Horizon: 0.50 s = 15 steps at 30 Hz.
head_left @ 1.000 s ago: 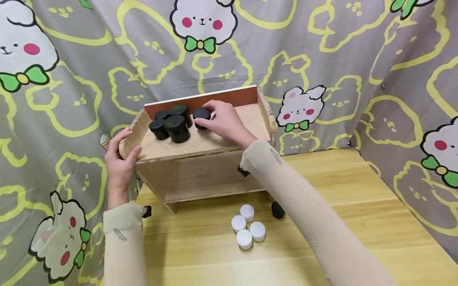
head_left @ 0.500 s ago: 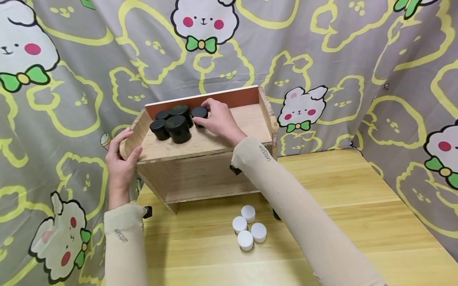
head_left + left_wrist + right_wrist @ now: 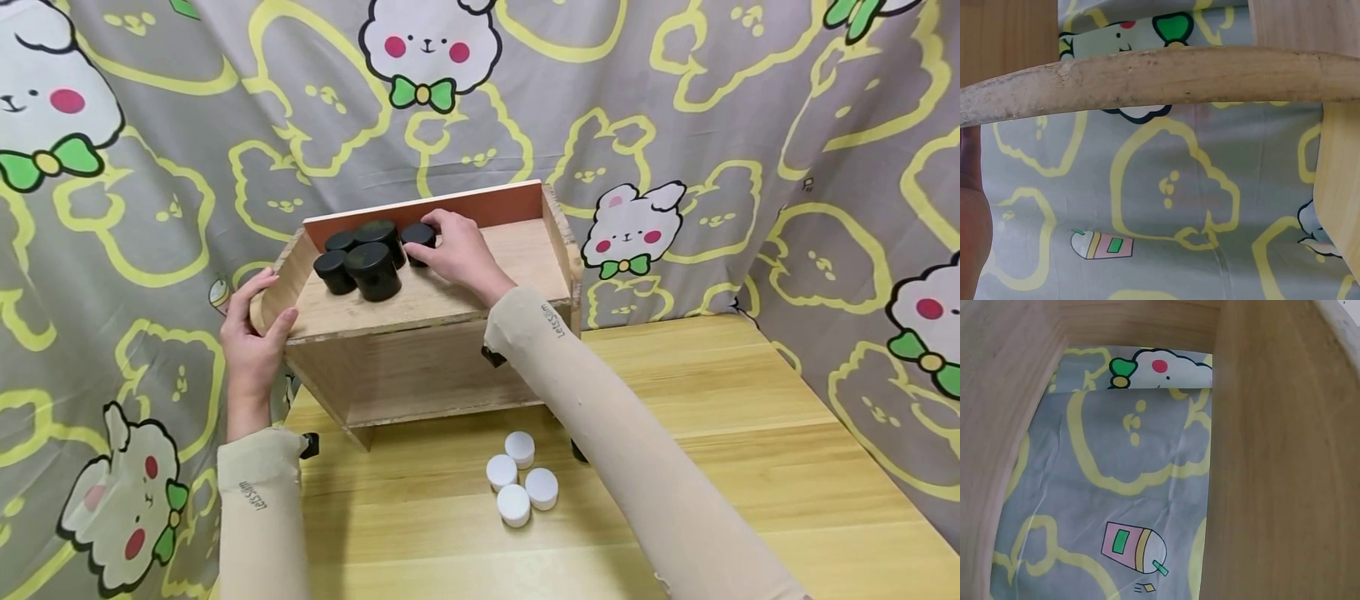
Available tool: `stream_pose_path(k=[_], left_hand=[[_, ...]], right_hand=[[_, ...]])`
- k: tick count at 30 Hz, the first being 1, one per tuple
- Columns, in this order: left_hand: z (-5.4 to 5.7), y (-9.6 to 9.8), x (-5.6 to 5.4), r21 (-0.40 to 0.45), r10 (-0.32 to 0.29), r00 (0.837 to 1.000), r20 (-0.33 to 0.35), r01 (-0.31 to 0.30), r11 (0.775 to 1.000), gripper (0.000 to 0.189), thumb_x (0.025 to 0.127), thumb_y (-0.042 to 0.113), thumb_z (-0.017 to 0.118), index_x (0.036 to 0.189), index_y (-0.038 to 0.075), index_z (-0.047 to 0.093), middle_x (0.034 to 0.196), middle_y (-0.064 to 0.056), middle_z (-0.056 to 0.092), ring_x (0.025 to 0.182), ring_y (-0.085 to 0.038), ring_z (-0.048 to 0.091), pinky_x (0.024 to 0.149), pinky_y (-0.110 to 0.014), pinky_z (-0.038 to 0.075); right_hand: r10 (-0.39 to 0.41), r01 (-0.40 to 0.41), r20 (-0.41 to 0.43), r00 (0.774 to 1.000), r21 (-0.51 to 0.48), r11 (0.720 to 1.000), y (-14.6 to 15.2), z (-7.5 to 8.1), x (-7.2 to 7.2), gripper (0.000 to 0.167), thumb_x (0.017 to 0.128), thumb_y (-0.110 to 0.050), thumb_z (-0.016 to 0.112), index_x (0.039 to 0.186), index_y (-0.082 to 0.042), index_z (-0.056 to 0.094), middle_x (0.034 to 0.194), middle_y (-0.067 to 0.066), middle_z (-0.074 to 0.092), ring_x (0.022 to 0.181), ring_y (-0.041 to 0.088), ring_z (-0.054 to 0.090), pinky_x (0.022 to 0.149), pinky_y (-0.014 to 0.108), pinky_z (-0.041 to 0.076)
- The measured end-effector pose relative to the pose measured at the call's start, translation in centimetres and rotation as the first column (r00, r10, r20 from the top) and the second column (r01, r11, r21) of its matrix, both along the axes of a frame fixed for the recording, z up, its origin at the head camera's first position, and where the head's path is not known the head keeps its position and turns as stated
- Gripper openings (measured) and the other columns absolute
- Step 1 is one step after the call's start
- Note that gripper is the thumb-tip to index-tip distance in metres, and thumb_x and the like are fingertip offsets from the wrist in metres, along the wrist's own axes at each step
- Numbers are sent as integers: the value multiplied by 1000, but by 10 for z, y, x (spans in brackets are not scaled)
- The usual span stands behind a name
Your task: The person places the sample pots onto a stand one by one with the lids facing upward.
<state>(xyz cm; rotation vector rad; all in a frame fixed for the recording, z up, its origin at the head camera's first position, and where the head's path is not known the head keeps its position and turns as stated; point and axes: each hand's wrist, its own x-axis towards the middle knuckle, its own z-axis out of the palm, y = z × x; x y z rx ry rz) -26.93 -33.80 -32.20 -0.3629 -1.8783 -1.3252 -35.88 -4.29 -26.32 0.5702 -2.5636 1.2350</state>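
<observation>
My right hand (image 3: 461,250) pinches a small black round jar (image 3: 417,237) between thumb and fingers, on the top board of a wooden shelf (image 3: 337,325). Just left of it stand two larger black jars (image 3: 372,271) and two smaller black jars (image 3: 335,273), grouped close together. The left hand (image 3: 251,350) grips the shelf's left side panel, thumb toward the inside. In the left wrist view, part of that hand (image 3: 974,244) shows beside the panel's curved wooden edge (image 3: 1160,78). Only wooden boards (image 3: 1285,450) and curtain appear in the right wrist view, with no hand.
Several white round jars (image 3: 513,505) sit on the wood-grain table (image 3: 420,533) in front of the shelf. A black object (image 3: 579,451) is mostly hidden behind the right sleeve. A patterned curtain (image 3: 480,158) hangs behind and along both sides.
Over the first half second, my right hand shifted slightly left with the small black jar, closer to the other black jars. It has stayed there since. The left hand keeps its grip.
</observation>
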Motion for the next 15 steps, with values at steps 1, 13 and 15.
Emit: stream_pose_path(k=[1, 13, 15], left_hand=[[0, 0, 0, -1, 1, 1000, 3, -1, 1000, 49, 88, 2, 75, 135, 0, 63, 146, -5, 61, 135, -15, 54, 109, -24, 43], [-1, 0, 0, -6, -9, 1000, -5, 9, 1000, 49, 88, 1, 75, 135, -1, 63, 147, -6, 60, 135, -15, 54, 108, -24, 43], [-1, 0, -1, -5, -20, 1000, -22, 20, 1000, 48, 88, 1, 75, 134, -3, 63, 146, -8, 61, 135, -15, 54, 108, -24, 43]], right_hand=[[1, -1, 2, 1000, 2, 1000, 0, 0, 0, 53, 96, -37, 73, 139, -8, 61, 134, 7, 66, 120, 19, 59, 102, 32, 48], [14, -14, 10, 1000, 29, 999, -1, 0, 0, 56, 99, -38, 70, 143, -7, 57, 141, 10, 62, 131, 22, 56, 110, 33, 44], [9, -10, 14, 1000, 38, 999, -1, 0, 0, 56, 99, -39, 69, 144, -7, 57, 143, 10, 61, 133, 22, 55, 111, 33, 44]])
